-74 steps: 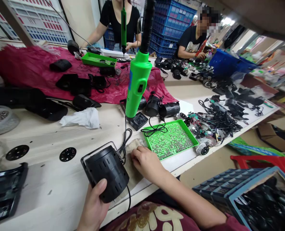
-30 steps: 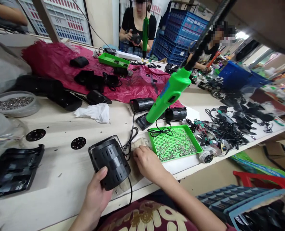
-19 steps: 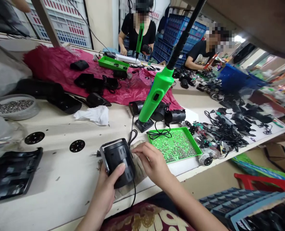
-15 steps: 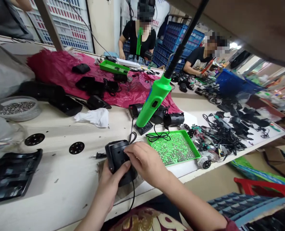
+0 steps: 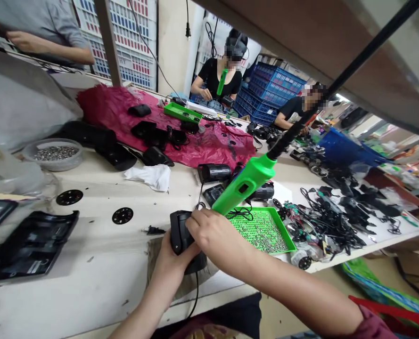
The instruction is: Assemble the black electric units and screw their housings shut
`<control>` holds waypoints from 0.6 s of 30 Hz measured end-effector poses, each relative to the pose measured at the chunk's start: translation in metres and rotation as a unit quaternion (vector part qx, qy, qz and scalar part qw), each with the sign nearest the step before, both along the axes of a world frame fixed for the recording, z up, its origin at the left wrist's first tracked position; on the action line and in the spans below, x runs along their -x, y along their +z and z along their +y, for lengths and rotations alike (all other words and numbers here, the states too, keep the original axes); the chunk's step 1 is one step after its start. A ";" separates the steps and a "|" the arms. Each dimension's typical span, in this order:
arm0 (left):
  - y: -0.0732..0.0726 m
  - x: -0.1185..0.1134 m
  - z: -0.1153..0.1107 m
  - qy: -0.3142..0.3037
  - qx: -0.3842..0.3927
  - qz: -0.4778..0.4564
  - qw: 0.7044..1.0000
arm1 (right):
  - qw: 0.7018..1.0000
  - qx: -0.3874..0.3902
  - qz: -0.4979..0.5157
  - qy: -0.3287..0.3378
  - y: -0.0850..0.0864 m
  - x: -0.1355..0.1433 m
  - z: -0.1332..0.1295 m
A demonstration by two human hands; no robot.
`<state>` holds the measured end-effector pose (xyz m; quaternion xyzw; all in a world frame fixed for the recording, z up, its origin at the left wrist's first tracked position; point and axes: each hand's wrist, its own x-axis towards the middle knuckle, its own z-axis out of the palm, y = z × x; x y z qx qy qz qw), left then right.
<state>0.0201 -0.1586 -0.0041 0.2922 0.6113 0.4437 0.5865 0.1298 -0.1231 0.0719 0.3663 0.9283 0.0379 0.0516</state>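
My left hand (image 5: 176, 256) is wrapped round a black rounded plastic housing (image 5: 179, 233), keeping it over a worn cloth-like pad (image 5: 155, 256) near the table's front edge. A black cord (image 5: 197, 294) runs down from the housing. Over the housing's upper right side lies my right hand (image 5: 211, 230), its fingers curled and pressed together against it; whatever they pinch is hidden. Just behind that hand a green electric screwdriver (image 5: 242, 186) hangs tilted on its black cable. The hand covers its lower end, so I cannot tell whether they touch.
A green tray (image 5: 290, 238) of screws stands right, beside a heap of black parts and wires (image 5: 336, 221). Two black discs (image 5: 122, 215), a black shell (image 5: 32, 245) and a tub of small metal parts (image 5: 78, 160) lie left. Co-workers (image 5: 219, 77) sit beyond pink plastic sheeting (image 5: 99, 113).
My view has shifted, moving the scene right and down. The right hand has curled more over the housing. In view, the screwdriver's lower end is now nearer that hand and leans more.
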 end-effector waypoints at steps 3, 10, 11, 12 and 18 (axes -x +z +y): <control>-0.003 0.001 0.000 -0.007 -0.004 -0.010 1.000 | 1.000 -0.010 0.022 -0.009 -0.006 -0.002 -0.002; -0.009 0.002 0.001 -0.003 -0.003 -0.021 1.000 | 0.999 -0.034 0.035 -0.001 -0.014 -0.002 -0.007; -0.009 0.002 0.001 0.000 -0.003 -0.020 1.000 | 0.999 -0.037 0.038 0.005 -0.015 -0.001 -0.006; -0.009 0.002 0.001 0.003 -0.002 -0.018 1.000 | 0.998 -0.041 0.042 0.013 -0.016 0.000 -0.005; -0.014 0.002 0.004 0.000 0.008 -0.038 0.999 | 0.988 -0.056 0.136 0.044 -0.010 -0.007 -0.001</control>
